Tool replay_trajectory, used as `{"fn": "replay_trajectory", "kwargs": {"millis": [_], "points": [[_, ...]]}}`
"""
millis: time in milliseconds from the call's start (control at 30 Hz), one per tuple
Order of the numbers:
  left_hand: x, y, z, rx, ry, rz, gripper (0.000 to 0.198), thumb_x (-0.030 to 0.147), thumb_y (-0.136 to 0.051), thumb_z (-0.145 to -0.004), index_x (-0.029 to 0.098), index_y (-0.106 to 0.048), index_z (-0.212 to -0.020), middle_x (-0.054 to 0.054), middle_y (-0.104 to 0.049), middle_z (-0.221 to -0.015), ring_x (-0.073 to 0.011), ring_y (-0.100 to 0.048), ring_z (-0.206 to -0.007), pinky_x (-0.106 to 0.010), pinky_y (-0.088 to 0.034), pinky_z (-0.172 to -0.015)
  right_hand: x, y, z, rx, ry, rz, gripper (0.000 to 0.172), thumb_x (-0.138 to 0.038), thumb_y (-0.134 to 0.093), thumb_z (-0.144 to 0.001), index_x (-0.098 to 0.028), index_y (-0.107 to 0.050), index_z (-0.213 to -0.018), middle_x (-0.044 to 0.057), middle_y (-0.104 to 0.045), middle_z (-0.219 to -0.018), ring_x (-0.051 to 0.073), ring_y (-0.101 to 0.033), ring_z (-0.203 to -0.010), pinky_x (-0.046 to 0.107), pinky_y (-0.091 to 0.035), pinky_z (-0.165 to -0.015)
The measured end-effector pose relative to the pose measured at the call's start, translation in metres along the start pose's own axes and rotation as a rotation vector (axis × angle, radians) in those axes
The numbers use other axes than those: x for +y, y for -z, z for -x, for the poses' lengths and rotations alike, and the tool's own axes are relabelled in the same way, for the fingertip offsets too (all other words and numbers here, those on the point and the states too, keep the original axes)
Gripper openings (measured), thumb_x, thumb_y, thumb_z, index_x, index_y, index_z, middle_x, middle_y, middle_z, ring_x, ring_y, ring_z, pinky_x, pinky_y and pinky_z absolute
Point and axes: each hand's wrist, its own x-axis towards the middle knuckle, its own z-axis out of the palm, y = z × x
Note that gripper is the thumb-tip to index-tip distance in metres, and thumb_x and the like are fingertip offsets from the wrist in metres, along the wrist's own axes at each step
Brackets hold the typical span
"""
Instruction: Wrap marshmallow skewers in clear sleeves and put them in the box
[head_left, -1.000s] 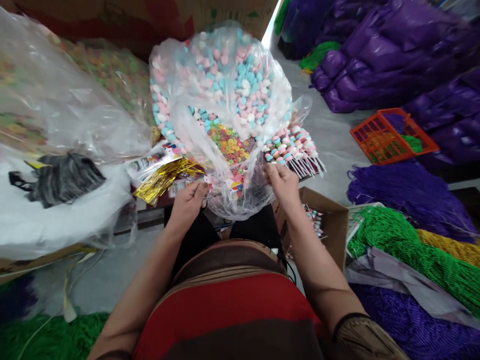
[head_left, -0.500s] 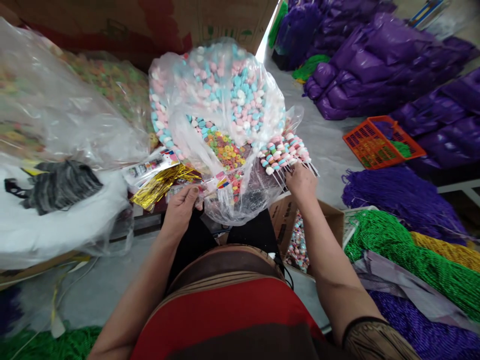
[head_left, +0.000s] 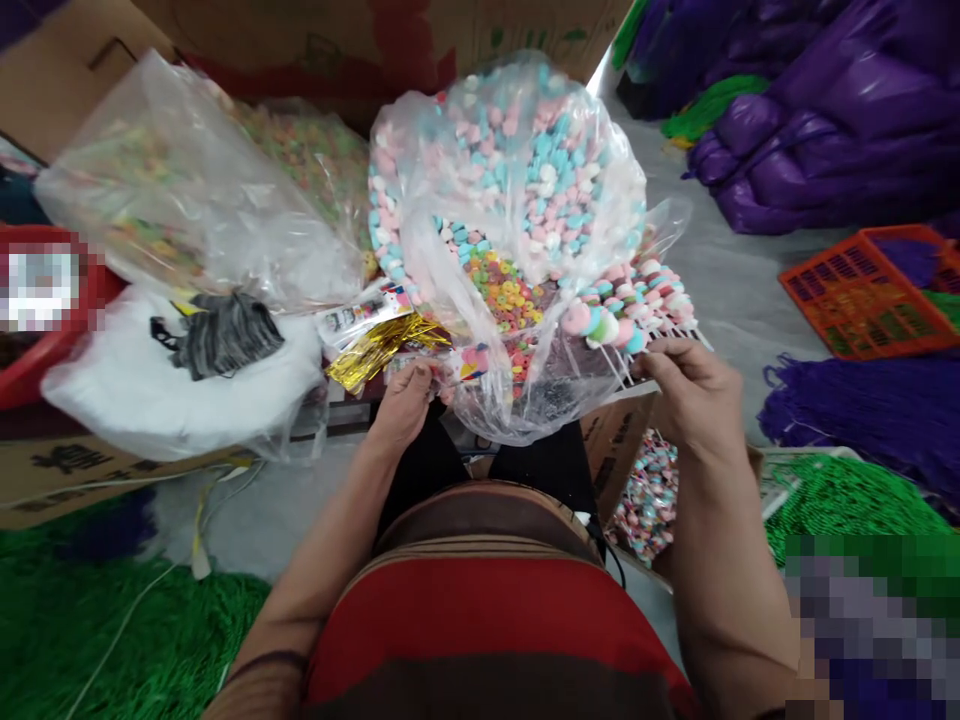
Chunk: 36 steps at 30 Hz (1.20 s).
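Now | right hand (head_left: 697, 395) draws candy sticks (head_left: 606, 328) forward from the pile (head_left: 664, 285), fingers pinched on them | left hand (head_left: 405, 405) pinches a packet (head_left: 471, 362) | so both hands are loaded

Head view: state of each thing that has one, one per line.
Bare left hand: pinching the clear printed plastic wrapper.
Clear printed plastic wrapper: held at its near end.
Bare right hand: fingers pinched at white candy sticks.
Large clear plastic bag of pink, blue and white candies: open, bulging.
Gold metallic strips: loose pile.
Brown cardboard box: open, candies inside.
Orange plastic basket: open-topped.
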Motion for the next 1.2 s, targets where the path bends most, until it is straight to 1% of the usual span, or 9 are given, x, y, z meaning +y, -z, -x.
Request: {"fn": "replay_trajectory", "kwargs": {"millis": [100, 233, 433, 567, 733, 833, 933, 1033, 1200], "points": [[-0.004, 0.006, 0.000, -0.032, -0.006, -0.051, 0.051, 0.068, -0.081, -0.072, 0.019, -0.068, -0.077, 0.004, -0.057, -0.059, -0.0084, -0.053, -0.052, -0.025, -0.049, -0.057, -0.024, -0.009, 0.016, -0.084, 0.019, -0.054, 0.013, -0.036, -0.076, -0.086, -0.024, -0.072, -0.082, -0.001, -0.069, -0.070, 0.016, -0.064, -0.064, 0.029, -0.053, -0.063], [-0.008, 0.012, 0.002, -0.070, -0.009, -0.128, 0.050, 0.068, -0.077, -0.077, 0.018, -0.071, -0.081, 0.001, -0.063, -0.068, -0.0090, -0.054, -0.056, -0.025, -0.048, -0.058, -0.038, -0.018, 0.026, -0.118, 0.024, -0.061, 0.011, -0.033, -0.076, -0.086, -0.024, -0.073, -0.082, -0.001, -0.070, -0.070, 0.015, -0.066, -0.066, 0.028, -0.054, -0.065], [-0.006, 0.015, 0.006, -0.125, -0.028, -0.209, 0.051, 0.069, -0.069, -0.083, 0.018, -0.072, -0.082, 0.001, -0.057, -0.064, -0.0115, -0.052, -0.060, -0.025, -0.045, -0.058, -0.038, -0.019, 0.027, -0.143, 0.036, -0.010, 0.008, -0.030, -0.074, -0.087, -0.024, -0.074, -0.082, -0.002, -0.070, -0.071, 0.014, -0.064, -0.066, 0.026, -0.052, -0.066], [-0.007, 0.020, 0.005, -0.172, -0.055, -0.317, 0.057, 0.074, -0.066, -0.082, 0.018, -0.071, -0.081, 0.000, -0.060, -0.068, -0.0127, -0.053, -0.063, -0.027, -0.044, -0.061, -0.037, -0.017, 0.028, -0.144, 0.011, -0.014, 0.009, -0.031, -0.075, -0.086, -0.024, -0.074, -0.082, -0.002, -0.070, -0.071, 0.014, -0.063, -0.066, 0.027, -0.051, -0.066], [-0.008, 0.024, 0.004, -0.184, -0.071, -0.350, 0.058, 0.075, -0.063, -0.083, 0.017, -0.072, -0.082, -0.002, -0.063, -0.073, -0.0136, -0.054, -0.066, -0.028, -0.044, -0.064, -0.035, -0.014, 0.028, -0.172, -0.032, -0.014, 0.016, -0.037, -0.078, -0.085, -0.023, -0.073, -0.080, -0.002, -0.069, -0.070, 0.014, -0.063, -0.066, 0.027, -0.050, -0.066], [-0.004, 0.020, 0.005, -0.223, -0.100, -0.374, 0.053, 0.070, -0.062, -0.088, 0.018, -0.072, -0.082, -0.001, -0.061, -0.072, -0.0130, -0.052, -0.066, -0.027, -0.041, -0.065, -0.035, -0.016, 0.028, -0.159, -0.068, -0.125, 0.022, -0.044, -0.078, -0.086, -0.023, -0.070, -0.082, -0.002, -0.069, -0.068, 0.014, -0.063, -0.062, 0.028, -0.051, -0.063], [0.002, 0.012, 0.006, -0.290, -0.142, -0.494, 0.050, 0.065, -0.061, -0.091, 0.018, -0.070, -0.077, 0.001, -0.056, -0.067, -0.0120, -0.048, -0.063, -0.026, -0.038, -0.062, -0.041, -0.030, 0.030, -0.163, -0.077, -0.311, 0.028, -0.052, -0.074, -0.089, -0.025, -0.065, -0.087, -0.002, -0.071, -0.071, 0.014, -0.062, -0.058, 0.029, -0.053, -0.061], [0.008, 0.001, 0.007, -0.322, -0.167, -0.576, 0.055, 0.068, -0.057, -0.092, 0.018, -0.066, -0.070, 0.001, -0.051, -0.062, -0.0118, -0.044, -0.060, -0.026, -0.036, -0.058, -0.052, -0.054, 0.035, -0.180, -0.078, -0.414, 0.032, -0.057, -0.070, -0.090, -0.026, -0.060, -0.091, -0.001, -0.075, -0.080, 0.014, -0.063, -0.059, 0.030, -0.054, -0.063], [0.013, -0.005, 0.010, -0.343, -0.185, -0.622, 0.055, 0.069, -0.056, -0.092, 0.018, -0.072, -0.078, 0.000, -0.057, -0.064, -0.0126, -0.047, -0.061, -0.026, -0.038, -0.060, -0.064, -0.084, 0.046, -0.218, -0.106, -0.456, 0.035, -0.058, -0.068, -0.092, -0.025, -0.056, -0.089, 0.000, -0.078, -0.085, 0.012, -0.063, -0.060, 0.029, -0.053, -0.064]]}}
